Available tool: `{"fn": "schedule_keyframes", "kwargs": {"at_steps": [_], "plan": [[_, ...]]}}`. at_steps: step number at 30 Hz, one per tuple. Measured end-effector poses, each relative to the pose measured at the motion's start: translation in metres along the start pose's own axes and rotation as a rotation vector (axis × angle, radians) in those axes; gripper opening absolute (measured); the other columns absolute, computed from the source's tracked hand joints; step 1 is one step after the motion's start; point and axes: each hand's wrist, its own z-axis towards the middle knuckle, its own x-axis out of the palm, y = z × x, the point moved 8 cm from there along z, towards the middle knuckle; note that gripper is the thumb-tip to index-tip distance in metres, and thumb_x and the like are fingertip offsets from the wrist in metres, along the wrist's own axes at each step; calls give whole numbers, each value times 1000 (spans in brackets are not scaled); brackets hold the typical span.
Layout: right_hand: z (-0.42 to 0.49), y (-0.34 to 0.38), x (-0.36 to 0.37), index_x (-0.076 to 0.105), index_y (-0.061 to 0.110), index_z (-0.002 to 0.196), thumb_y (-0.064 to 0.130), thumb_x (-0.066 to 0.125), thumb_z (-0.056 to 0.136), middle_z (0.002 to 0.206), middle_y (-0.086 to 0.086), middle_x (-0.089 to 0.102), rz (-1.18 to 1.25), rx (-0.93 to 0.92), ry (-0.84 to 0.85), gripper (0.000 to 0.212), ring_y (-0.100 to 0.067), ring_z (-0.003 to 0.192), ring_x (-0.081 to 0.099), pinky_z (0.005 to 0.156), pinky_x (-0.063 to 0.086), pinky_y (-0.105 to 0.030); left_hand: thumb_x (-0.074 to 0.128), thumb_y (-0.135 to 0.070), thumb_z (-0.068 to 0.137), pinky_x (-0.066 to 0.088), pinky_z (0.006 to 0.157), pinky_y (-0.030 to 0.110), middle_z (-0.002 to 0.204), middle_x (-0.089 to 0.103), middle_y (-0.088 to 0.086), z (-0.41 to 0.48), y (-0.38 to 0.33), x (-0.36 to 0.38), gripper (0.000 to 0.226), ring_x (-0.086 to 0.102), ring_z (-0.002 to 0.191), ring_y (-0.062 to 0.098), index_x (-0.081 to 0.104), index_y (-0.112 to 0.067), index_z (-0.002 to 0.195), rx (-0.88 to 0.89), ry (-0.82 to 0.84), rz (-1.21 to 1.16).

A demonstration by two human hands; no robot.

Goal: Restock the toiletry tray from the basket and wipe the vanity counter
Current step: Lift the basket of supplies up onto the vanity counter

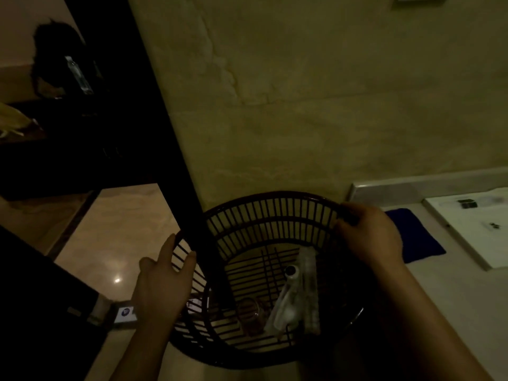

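Note:
A dark slatted plastic basket (270,213) hangs in front of me in dim light. My right hand (371,237) grips its right rim. Over the left rim lies my left hand (162,284), fingers curled on the slats. Inside the basket lie a clear wrapped packet (308,273), a small bottle with a dark cap (290,272) and a small clear glass jar (251,316). A folded blue cloth (415,235) rests on the pale vanity counter (450,298) at right, next to a white tray (483,235) with small dark items on it.
A beige marble wall (302,92) fills the back. A dark door frame (154,119) runs diagonally at left, with a glossy tiled floor (121,237) beyond it. A water bottle (78,75) stands on dark furniture at far left.

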Motion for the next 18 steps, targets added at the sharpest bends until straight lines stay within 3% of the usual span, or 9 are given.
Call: {"fn": "schedule_keyframes", "kwargs": {"at_steps": [2, 5, 9, 14, 18], "plan": [[3, 0, -28, 64, 33, 121, 39, 64, 87, 106, 2, 70, 9, 3, -26, 35, -18, 81, 67, 63, 58, -37, 38, -73, 83, 41, 71, 34, 100, 41, 5, -2, -20, -8, 59, 51, 78, 28, 28, -57, 139, 48, -9, 9], [7, 1, -74, 68, 30, 116, 45, 63, 85, 102, 1, 71, -8, -7, -84, 35, -18, 82, 67, 63, 55, -33, 30, -84, 75, 44, 75, 39, 110, 47, 12, -1, -48, -18, 70, 57, 92, 37, 24, -57, 139, 75, -14, 17], [20, -6, -128, 65, 26, 123, 51, 65, 83, 110, -2, 73, -12, 21, -155, 48, -24, 91, 69, 76, 57, -40, 29, -86, 72, 40, 78, 40, 127, 50, 17, 3, -103, -24, 74, 52, 112, 39, 24, -57, 139, 167, 9, -18], [37, -36, -187, 63, 26, 126, 55, 65, 82, 111, -4, 72, -22, 40, -233, 52, -24, 94, 68, 78, 56, -39, 28, -82, 70, 39, 79, 40, 131, 49, 21, -11, -177, -19, 75, 51, 115, 40, 34, -52, 139, 270, 24, -76], [56, -74, -215, 60, 27, 127, 56, 64, 84, 79, 14, 60, 9, 110, -226, 52, -14, 78, 65, 77, 59, -46, 32, -79, 74, 45, 92, 42, 133, 54, 13, -22, -225, 6, 69, 52, 116, 35, 39, -51, 136, 345, 105, -127]]}}
